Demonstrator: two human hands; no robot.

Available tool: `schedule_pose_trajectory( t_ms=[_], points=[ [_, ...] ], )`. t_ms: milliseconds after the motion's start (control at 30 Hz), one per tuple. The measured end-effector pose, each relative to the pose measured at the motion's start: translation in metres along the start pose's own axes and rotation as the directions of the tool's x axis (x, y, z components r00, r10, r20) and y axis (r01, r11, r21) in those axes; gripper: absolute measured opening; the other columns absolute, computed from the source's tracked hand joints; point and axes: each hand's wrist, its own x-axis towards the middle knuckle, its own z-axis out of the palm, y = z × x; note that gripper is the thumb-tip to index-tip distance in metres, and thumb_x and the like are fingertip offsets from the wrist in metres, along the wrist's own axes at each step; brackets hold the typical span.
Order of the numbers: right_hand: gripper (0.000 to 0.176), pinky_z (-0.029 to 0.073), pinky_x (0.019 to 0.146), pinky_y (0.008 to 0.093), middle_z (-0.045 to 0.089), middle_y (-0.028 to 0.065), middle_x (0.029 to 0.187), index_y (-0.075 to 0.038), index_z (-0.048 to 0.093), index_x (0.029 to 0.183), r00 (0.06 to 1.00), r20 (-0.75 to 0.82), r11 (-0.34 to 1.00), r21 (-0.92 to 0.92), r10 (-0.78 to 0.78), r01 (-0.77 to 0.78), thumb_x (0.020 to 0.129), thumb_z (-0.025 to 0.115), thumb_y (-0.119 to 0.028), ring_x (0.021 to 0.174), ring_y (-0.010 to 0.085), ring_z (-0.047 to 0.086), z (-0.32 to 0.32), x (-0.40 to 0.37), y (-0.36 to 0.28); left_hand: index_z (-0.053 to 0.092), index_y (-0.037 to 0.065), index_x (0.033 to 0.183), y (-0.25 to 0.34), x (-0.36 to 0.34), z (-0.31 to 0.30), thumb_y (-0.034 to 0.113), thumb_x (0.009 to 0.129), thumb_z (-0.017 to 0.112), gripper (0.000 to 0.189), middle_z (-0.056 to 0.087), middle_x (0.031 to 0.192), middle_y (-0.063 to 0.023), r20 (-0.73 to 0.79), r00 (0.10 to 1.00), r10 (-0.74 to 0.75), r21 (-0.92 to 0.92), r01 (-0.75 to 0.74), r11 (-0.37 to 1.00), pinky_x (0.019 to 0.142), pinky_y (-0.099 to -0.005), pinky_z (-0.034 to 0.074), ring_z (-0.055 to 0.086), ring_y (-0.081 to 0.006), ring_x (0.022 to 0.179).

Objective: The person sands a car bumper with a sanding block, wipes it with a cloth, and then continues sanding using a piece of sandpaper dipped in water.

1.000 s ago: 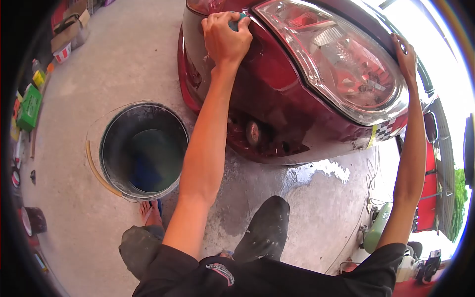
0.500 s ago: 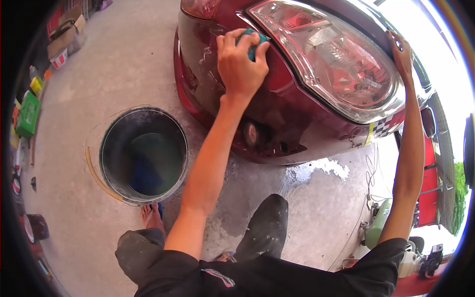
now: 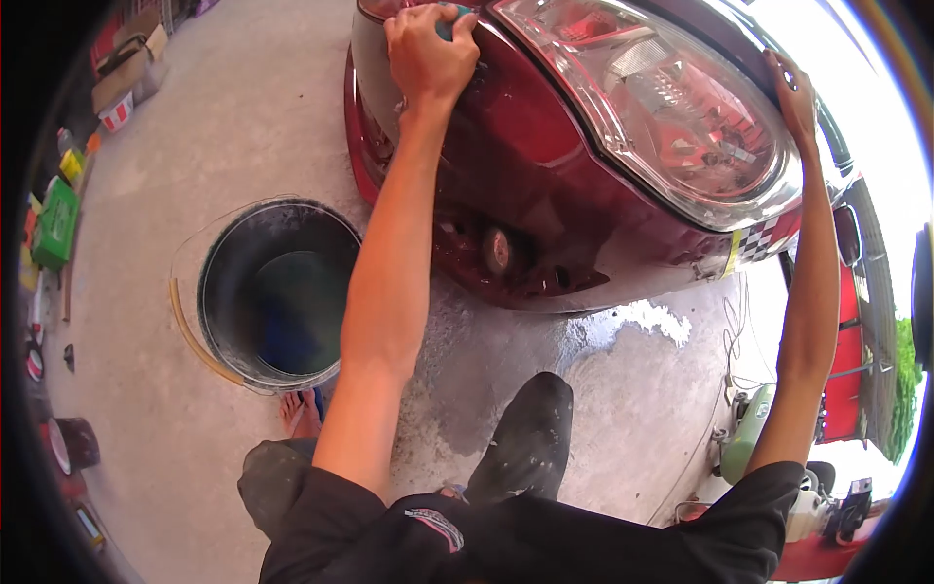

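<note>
My left hand point(image 3: 428, 60) is closed around a teal sponge-like block point(image 3: 448, 27), mostly hidden by the fingers. It is against the dark red car bumper point(image 3: 545, 165), left of the clear headlight point(image 3: 671, 107). The paint near the hand looks wet, with whitish specks. On the headlight's far side, my right hand point(image 3: 794, 102) lies on the edge of the car body with its fingers stretched out. No tool shows in it.
A black bucket point(image 3: 219, 282) holding cloudy liquid and something blue stands beside my foot. Water wets the concrete floor point(image 3: 486, 409) under the bumper. A green compressor tank point(image 3: 749, 428) and cables are at right. A green box point(image 3: 55, 224) and several containers line the left side.
My left hand has slid up and left along the bumper with the teal block, away from the headlight's edge. My right hand has stayed nearly in place. The view has shifted slightly.
</note>
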Motion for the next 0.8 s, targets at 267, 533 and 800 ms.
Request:
schedule_pose_trajectory(
  t_ms=[267, 533, 800],
  points=[
    [0.067, 0.045, 0.112, 0.0446, 0.068, 0.0180, 0.140, -0.015, 0.072, 0.140, 0.998, -0.055, 0.998, -0.065, 0.018, -0.021, 0.101, 0.059, -0.067, 0.132, 0.0312, 0.061, 0.003, -0.001, 0.004, 0.078, 0.008, 0.091, 0.013, -0.011, -0.003, 0.018, 0.078, 0.089, 0.020, 0.072, 0.104, -0.0131, -0.013, 1.000, -0.014, 0.004, 0.014, 1.000, 0.090, -0.0454, 0.053, 0.064, -0.0357, 0.101],
    [0.067, 0.045, 0.113, 0.0449, 0.068, 0.0181, 0.140, -0.014, 0.072, 0.140, 0.997, -0.081, 0.997, -0.069, 0.012, -0.018, 0.101, 0.058, -0.068, 0.133, 0.0317, 0.061, 0.003, 0.003, 0.006, 0.079, 0.007, 0.093, 0.066, -0.049, -0.020, 0.019, 0.078, 0.090, 0.022, 0.071, 0.107, -0.0115, 0.008, 0.999, 0.034, -0.105, -0.033, 0.994, 0.090, -0.0460, 0.054, 0.064, -0.0362, 0.100],
    [0.065, 0.043, 0.114, 0.0471, 0.067, 0.0184, 0.142, -0.016, 0.072, 0.140, 0.997, -0.068, 0.999, -0.031, 0.021, -0.023, 0.101, 0.058, -0.066, 0.135, 0.0322, 0.059, 0.003, 0.001, 0.001, 0.079, 0.007, 0.092, 0.067, -0.044, -0.026, 0.017, 0.077, 0.092, 0.022, 0.075, 0.111, -0.0110, 0.028, 0.999, -0.033, -0.066, 0.035, 0.997, 0.092, -0.0437, 0.052, 0.066, -0.0340, 0.105]
  ],
)
